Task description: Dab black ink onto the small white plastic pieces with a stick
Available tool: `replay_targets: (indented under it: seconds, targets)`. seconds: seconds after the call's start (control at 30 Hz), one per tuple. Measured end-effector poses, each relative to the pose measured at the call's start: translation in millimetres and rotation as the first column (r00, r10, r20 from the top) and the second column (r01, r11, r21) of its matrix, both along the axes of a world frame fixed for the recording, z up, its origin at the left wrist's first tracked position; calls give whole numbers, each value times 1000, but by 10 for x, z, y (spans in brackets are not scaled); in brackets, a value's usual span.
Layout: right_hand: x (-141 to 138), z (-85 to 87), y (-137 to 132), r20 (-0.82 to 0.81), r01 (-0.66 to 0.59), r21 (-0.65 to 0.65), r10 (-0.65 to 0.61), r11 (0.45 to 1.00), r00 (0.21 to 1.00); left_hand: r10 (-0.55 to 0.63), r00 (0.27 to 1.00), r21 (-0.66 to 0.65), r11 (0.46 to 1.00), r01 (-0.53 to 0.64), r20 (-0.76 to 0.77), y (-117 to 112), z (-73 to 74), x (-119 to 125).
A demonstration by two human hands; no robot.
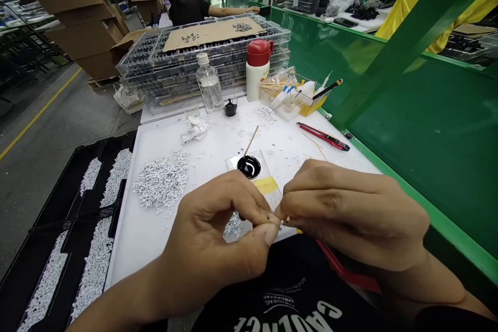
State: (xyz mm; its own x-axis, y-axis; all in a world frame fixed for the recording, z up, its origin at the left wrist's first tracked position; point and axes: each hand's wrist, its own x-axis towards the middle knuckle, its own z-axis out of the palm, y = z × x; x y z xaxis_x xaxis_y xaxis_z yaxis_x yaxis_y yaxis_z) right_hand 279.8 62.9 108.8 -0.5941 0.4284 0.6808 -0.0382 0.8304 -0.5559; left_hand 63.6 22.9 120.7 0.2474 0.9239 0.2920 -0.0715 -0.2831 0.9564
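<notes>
My left hand [220, 233] and my right hand [350, 212] meet close in front of me, both pinched shut. Left thumb and forefinger nip a tiny white part, too small to name. The right fingers hold a thin wooden stick whose tip [288, 219] touches that part. Just beyond the hands lies a small clear dish of black ink [249, 166] with another stick [251, 141] leaning in it, beside a yellow label [265, 185]. A heap of small white parts [162, 181] lies on the white table [218, 142] to the left.
Black trays [73, 192] with rows of white parts sit at the left. Farther back are stacked clear trays [171, 70], a water bottle [208, 83], a red-capped white flask [258, 68], a clear box of sticks [290, 98] and a red cutter [323, 136]. Green wall [428, 119] at right; other people work behind.
</notes>
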Motion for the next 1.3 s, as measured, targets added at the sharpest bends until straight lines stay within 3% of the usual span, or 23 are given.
replay_targets:
  seconds: [0.3, 0.47, 0.7, 0.9, 1.1, 1.2, 1.3]
  targets:
    - [-68, -51, -19, -75, 2, -99, -10, 995, 997, 19, 1000, -84, 996, -17, 21, -83, -53, -2]
    - [-64, -29, -70, -66, -9, -189, -4, 982, 998, 47, 998, 31, 998, -45, -50, -152, -64, -34]
    - [-18, -57, -391, -90, -136, -465, 106, 875, 990, 44, 989, 198, 980, -16, -139, -359, -129, -13]
    - [-30, -285, -637, -206, -43, -608, -105, 793, 973, 85, 982, 241, 970, -43, -168, -548, -321, 35]
    - [-13, -313, -757, -215, 10, -584, -166, 812, 962, 113, 954, 293, 956, -28, -277, -666, -394, 23]
    - [-8, -325, -778, -209, 18, -576, -168, 818, 964, 145, 972, 296, 951, -85, -186, -708, -475, 130]
    - [4, -369, -795, -228, 6, -529, -149, 849, 962, 251, 967, 277, 933, -230, -42, -740, -568, 304]
